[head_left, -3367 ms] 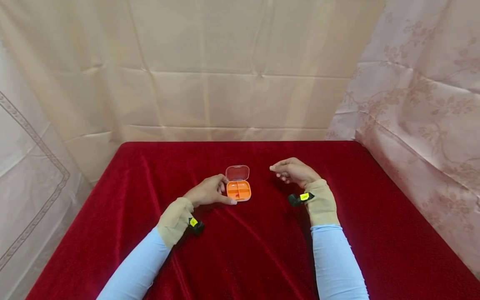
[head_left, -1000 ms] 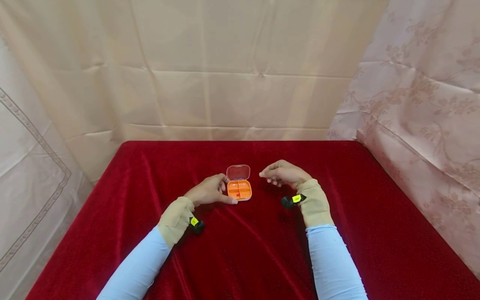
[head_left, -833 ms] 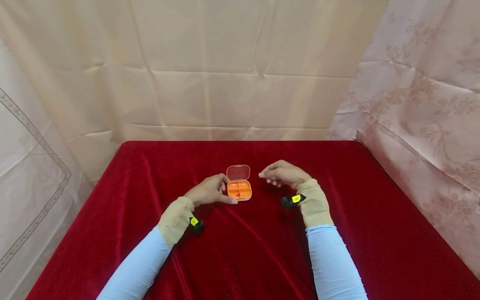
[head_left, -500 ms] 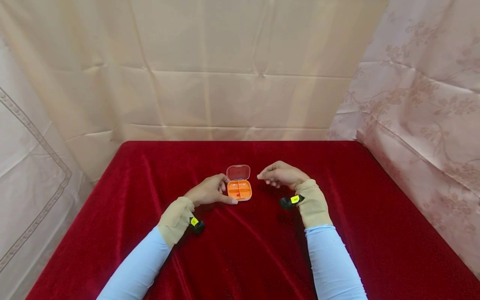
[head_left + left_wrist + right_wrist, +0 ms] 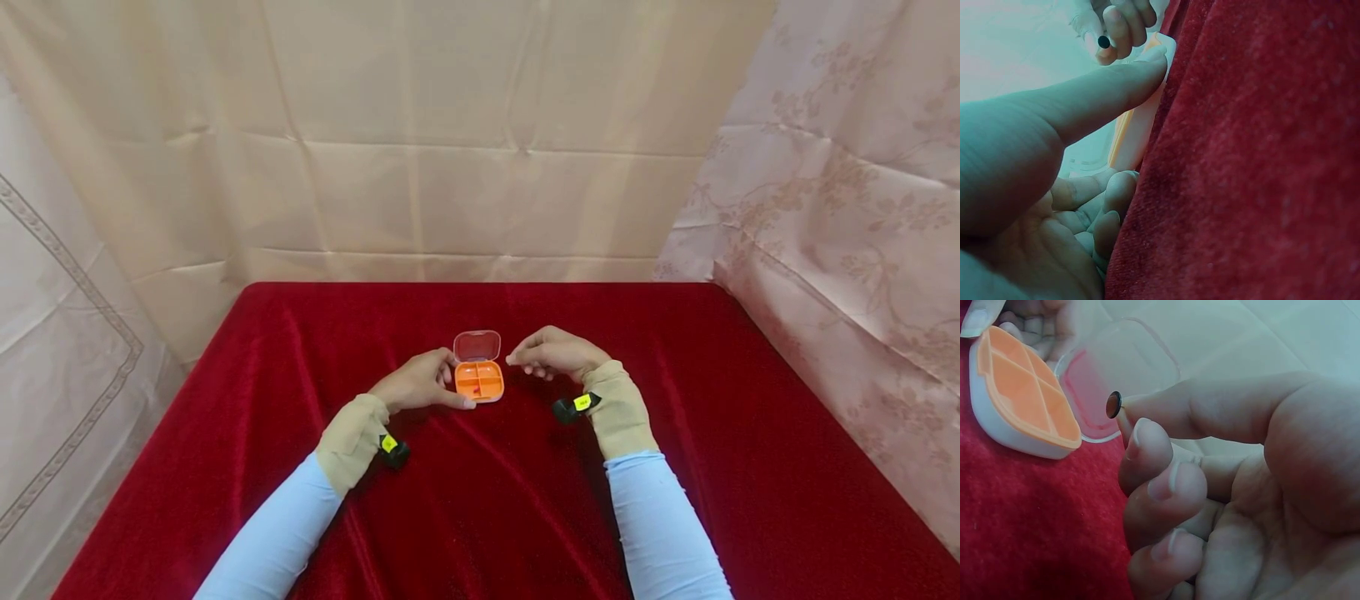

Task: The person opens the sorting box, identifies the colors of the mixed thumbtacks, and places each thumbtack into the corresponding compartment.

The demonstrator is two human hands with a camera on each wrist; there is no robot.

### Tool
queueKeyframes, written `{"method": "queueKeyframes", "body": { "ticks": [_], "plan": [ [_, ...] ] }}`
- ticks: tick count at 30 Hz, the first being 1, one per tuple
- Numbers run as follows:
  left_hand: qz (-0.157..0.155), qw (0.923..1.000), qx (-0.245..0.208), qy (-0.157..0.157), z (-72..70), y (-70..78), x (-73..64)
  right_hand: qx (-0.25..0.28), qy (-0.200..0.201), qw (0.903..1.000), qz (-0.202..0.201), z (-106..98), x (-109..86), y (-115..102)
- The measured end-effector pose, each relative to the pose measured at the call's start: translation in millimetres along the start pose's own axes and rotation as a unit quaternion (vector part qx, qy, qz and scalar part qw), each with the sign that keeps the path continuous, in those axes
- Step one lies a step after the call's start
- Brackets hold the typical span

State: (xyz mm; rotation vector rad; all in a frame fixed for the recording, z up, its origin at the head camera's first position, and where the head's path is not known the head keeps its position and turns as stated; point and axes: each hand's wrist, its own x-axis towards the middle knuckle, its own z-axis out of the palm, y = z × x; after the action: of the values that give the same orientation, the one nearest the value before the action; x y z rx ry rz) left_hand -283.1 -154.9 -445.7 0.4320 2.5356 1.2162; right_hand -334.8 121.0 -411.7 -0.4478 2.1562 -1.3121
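The left hand point(image 5: 422, 382) grips the four-compartment pill organizer point(image 5: 997, 422), open on red velvet point(image 5: 450, 508); a jolt could spill the small red item point(image 5: 477, 390) in its near-left compartment point(image 5: 464, 387). Just beside it, the right hand point(image 5: 558, 353) pinches a tiny dark-rimmed stud point(image 5: 1113, 405); so slight a hold might drop it. Yellow wrist-camera stickers point(image 5: 582, 402) carry unreadable print.

The box point(image 5: 489, 372) is orange inside and white outside, with a see-through lid point(image 5: 477, 345) and a red bit point(image 5: 477, 390) in it. The little round thing point(image 5: 1114, 405) near the box has a black rim. Under the box, the cloth point(image 5: 495, 500) is deep red. Behind the box is a cream curtain point(image 5: 450, 167); right of the box, a pale pink curtain point(image 5: 862, 208) has darker flowers. The sleeves point(image 5: 266, 533) are light blue.
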Motion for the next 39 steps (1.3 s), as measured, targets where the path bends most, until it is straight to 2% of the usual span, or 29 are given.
{"method": "queueKeyframes", "body": {
  "ticks": [13,39],
  "plan": [
    [-0.004,1.0,0.002,0.002,-0.6,-0.5,0.8,-0.022,-0.023,0.9995,0.0,10,3.9,-6],
    [0.008,1.0,-0.001,0.001,-1.8,-1.5,1.0,-0.038,-0.037,0.9986,-0.001,22,9.2,-8]
  ]
}}
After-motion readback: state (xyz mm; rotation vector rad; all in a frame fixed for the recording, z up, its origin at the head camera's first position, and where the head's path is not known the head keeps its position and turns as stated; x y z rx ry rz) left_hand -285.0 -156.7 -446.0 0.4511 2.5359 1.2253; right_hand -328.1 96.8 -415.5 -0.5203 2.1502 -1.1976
